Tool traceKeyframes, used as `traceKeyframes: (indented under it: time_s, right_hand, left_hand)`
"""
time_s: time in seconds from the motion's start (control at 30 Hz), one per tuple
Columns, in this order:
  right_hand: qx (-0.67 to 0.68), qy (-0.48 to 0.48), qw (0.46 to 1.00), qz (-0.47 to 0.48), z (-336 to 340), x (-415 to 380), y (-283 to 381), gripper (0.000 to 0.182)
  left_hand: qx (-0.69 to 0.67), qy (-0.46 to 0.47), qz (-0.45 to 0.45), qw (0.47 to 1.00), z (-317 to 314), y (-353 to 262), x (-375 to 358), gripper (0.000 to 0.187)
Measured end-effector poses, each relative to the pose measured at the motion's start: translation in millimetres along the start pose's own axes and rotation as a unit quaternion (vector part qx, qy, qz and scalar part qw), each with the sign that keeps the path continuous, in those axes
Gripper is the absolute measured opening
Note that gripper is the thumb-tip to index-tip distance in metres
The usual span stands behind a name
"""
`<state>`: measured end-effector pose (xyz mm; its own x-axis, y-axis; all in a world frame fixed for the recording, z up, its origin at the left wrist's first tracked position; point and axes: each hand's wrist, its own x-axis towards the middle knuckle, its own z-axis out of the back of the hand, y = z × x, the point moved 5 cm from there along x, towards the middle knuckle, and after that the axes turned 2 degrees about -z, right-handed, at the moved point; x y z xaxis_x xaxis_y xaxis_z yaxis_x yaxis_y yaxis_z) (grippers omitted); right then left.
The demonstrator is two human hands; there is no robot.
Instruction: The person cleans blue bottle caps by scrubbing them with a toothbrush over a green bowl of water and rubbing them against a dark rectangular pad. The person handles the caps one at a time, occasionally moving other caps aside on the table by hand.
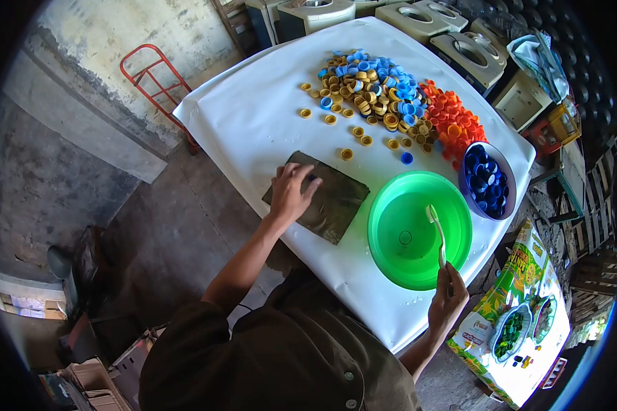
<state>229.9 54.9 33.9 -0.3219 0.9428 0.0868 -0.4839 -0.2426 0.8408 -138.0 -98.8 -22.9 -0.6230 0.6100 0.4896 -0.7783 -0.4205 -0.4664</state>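
Note:
My left hand (292,192) is over a dark cloth (336,205) lying flat on the white-covered table. Its fingers are curled, and a small dark blue bottle cap (312,178) shows partly between thumb and fingers. My right hand (449,296) grips a toothbrush (440,233) by the handle, its bristled head raised over the green basin (379,257). Water appears to lie in the basin, with a small dark ring shape at its bottom. Beyond it, a single blue cap (407,158) rests on the table.
Gold and light blue caps (370,89) and orange caps (454,120) lie heaped at the far side. A purple bowl (507,175) of dark blue caps stands right of the basin. A patterned side table (528,322) holds more caps. A red hand truck (154,75) leans against the wall.

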Motion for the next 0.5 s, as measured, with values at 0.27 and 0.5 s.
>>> traceKeyframes:
  time_s: [0.27, 0.5]
  right_hand:
    - [-0.004, 0.016, 1.0, 0.005, -5.3, 0.7, -3.4, 0.025]
    - [-0.009, 0.02, 1.0, 0.0, -5.0, -0.3, 0.6, 0.024]
  left_hand:
    - [-0.021, 0.064, -0.031, 0.997, -15.3, 6.1, 8.1, 0.026]
    - [-0.01, 0.109, -0.047, 0.993, -21.7, -15.1, 8.0, 0.028]
